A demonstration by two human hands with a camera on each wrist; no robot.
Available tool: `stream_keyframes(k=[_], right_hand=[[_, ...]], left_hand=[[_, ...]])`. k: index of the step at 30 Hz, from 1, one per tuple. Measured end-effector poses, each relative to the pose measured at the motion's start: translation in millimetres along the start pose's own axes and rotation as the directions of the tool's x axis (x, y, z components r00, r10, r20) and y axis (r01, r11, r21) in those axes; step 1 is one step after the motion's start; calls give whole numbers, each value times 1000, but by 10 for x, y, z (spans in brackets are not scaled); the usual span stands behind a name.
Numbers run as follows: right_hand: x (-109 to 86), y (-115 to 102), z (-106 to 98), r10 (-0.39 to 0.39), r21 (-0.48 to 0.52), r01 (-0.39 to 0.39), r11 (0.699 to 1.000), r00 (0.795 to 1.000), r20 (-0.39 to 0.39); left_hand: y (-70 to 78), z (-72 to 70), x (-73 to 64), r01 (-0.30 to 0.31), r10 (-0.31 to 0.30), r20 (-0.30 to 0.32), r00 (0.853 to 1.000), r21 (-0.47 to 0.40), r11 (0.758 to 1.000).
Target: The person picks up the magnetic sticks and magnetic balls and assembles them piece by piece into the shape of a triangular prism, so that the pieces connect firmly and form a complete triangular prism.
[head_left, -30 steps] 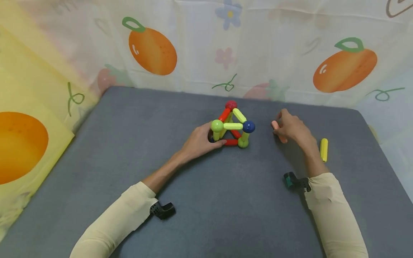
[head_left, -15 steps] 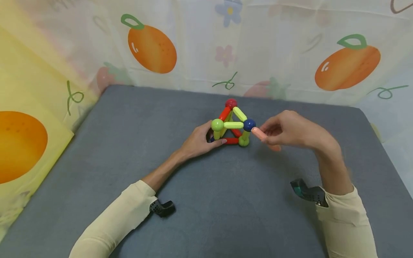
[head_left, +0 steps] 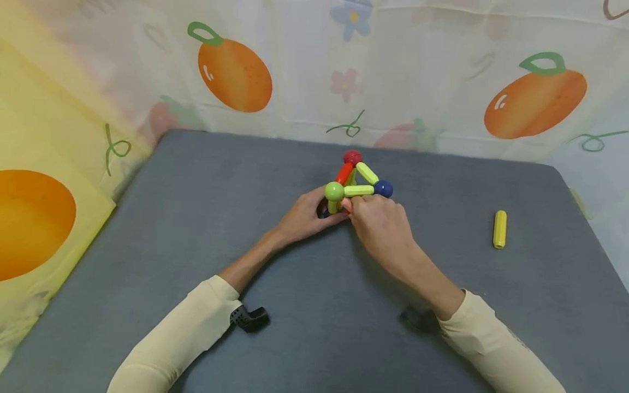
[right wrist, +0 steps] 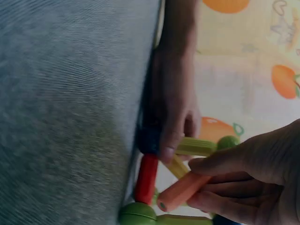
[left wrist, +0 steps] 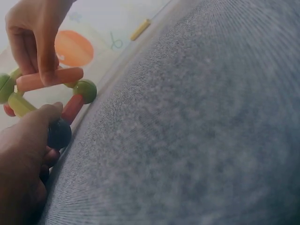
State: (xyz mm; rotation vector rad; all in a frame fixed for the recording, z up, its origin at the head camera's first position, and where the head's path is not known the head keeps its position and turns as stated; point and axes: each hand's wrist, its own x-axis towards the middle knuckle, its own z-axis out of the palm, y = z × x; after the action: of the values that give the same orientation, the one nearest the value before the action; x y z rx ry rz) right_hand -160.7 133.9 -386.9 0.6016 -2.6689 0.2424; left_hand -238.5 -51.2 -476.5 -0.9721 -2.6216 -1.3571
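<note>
A frame of magnetic rods and balls stands on the table, with a red ball (head_left: 352, 157), a green ball (head_left: 334, 191) and a dark blue ball (head_left: 384, 189) on top. My left hand (head_left: 301, 218) grips its lower left corner, the thumb by a lower dark blue ball (left wrist: 59, 134). In front of the frame, my right hand (head_left: 385, 232) pinches a salmon-coloured rod (right wrist: 180, 193) between thumb and fingers. That rod slants across the frame's front side, one end close to the lower green ball (left wrist: 86, 91); whether they touch, I cannot tell. The right hand hides the frame's lower right in the head view.
One loose yellow rod (head_left: 499, 229) lies to the right on the grey table (head_left: 314, 327). Behind the table's far edge hangs a curtain (head_left: 304, 65) printed with oranges. A black wrist camera (head_left: 250, 319) is strapped at the left sleeve.
My right hand has picked the salmon-coloured rod off the table and brought it left, past the upper dark blue ball, to the frame's front. My left hand has kept its hold.
</note>
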Motion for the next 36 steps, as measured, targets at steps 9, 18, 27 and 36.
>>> stream_keyframes(k=[9,18,27,36], right_hand=[[-28,-20,94,-14,-78,8,997,997,-73],[-25,0,170,35,-175,-39,984,999,-26],[-17,64,96,84,-120,-73,990,992,94],[106,371,-697,118,229,-278,933,837,534]], left_hand=[[1,5,-3,2,-3,10,1000,18,1000],[13,-11,-34,9,-9,9,1000,17,1000],[10,12,-11,-9,8,22,1000,10,1000],[-4,25,7,27,-27,-49,998,1,1000]])
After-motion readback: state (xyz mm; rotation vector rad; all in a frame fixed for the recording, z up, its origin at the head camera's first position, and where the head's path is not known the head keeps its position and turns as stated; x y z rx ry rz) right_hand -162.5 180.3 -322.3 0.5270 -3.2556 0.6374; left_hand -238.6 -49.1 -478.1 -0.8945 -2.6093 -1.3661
